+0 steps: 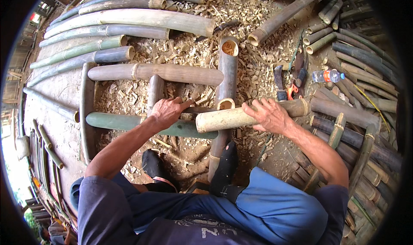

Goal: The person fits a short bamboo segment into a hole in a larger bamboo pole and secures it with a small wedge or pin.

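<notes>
My right hand [271, 116] is wrapped from above around a pale bamboo piece [219, 119], whose cut end points left. This piece lies across a grey bamboo pole [227, 70] with cut openings. My left hand [167, 112] is closed beside a short bamboo crosspiece [155, 90], index finger stretched right. From it a narrow dark strip [198, 110] reaches toward the pale piece; its kind is unclear. Two long bamboo rails, one brownish [172, 73] and one green [116, 121], run from a curved bamboo end piece [88, 111] toward the grey pole.
Wood chips [245, 17] cover the ground. Right of the frame lie a wide-bladed tool [279, 82], an orange-handled tool [292, 91] and a plastic bottle [328, 76]. Bamboo poles [129, 19] line the upper left; stacked bamboo [370, 154] fills the right. My feet rest below the frame.
</notes>
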{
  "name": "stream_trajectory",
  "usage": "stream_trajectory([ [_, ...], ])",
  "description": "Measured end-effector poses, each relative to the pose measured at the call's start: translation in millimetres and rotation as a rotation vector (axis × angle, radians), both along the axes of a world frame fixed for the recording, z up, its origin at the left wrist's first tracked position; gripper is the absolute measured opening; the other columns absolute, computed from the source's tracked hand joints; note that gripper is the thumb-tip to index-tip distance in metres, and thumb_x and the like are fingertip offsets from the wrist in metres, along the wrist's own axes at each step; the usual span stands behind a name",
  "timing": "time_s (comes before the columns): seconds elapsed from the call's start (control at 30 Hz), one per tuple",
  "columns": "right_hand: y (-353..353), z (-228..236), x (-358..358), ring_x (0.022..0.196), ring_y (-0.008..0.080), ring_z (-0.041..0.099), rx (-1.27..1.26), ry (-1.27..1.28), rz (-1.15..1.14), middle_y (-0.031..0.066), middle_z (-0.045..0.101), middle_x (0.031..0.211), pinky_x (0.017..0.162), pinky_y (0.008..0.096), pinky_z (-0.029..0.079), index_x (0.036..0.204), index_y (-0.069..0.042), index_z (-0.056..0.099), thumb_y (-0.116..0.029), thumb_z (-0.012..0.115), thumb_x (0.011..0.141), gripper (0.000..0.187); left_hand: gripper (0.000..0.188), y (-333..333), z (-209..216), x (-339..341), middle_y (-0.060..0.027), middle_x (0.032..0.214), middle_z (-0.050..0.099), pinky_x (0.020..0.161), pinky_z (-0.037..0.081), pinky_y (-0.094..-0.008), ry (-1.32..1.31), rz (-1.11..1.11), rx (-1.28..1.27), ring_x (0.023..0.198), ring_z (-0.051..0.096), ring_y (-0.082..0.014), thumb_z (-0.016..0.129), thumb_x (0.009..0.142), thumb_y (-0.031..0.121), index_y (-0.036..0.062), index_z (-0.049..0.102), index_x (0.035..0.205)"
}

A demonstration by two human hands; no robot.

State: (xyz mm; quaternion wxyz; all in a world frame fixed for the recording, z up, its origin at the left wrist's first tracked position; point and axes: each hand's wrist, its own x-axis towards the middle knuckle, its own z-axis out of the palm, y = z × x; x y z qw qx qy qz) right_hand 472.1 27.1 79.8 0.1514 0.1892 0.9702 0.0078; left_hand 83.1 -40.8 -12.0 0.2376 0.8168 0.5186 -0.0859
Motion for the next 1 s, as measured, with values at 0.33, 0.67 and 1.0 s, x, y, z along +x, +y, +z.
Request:
stream_trajectory([
  [0.33,-11,-5,-14,0.097,0.0289,0.063,-0.035,-0.005,-0.081,0.0128,0.057,0.113,0.078,0.0447,0.058,0.151,-0.014,0.040,-0.043,0.094,0.071,0.100,0.064,-1,-19,1,-0.0175,0.112,0.071,0.084,0.060,-0.0472,-0.012,0.006,0.124,0.100,0.074,-0.0336,0.064,0.093,0.009,0.0224,0.050,0.154],
  [0.67,-111,-4,6,0.098,0.0442,0.071,-0.476,0.439,-0.783,0.0279,0.067,0.110,0.085,0.0517,0.058,0.146,-0.002,0.045,-0.033,0.088,0.079,0.085,0.037,51,5,10,0.0013,0.070,0.059,0.048,0.044,-0.0258,-1.022,0.809,-0.387,0.054,0.054,-0.0064,0.063,0.107,0.030,0.0022,0.071,0.129],
  [1.0,-173,-51,57,0.114,0.0492,0.060,-0.224,0.449,-1.272,0.0309,0.058,0.126,0.094,0.0577,0.050,0.154,0.001,0.031,-0.032,0.084,0.083,0.094,0.049,22,31,111,-0.0009,0.072,0.062,0.049,0.044,-0.0250,-1.429,0.986,-0.489,0.056,0.054,-0.0075,0.057,0.109,0.047,0.0024,0.072,0.125],
])
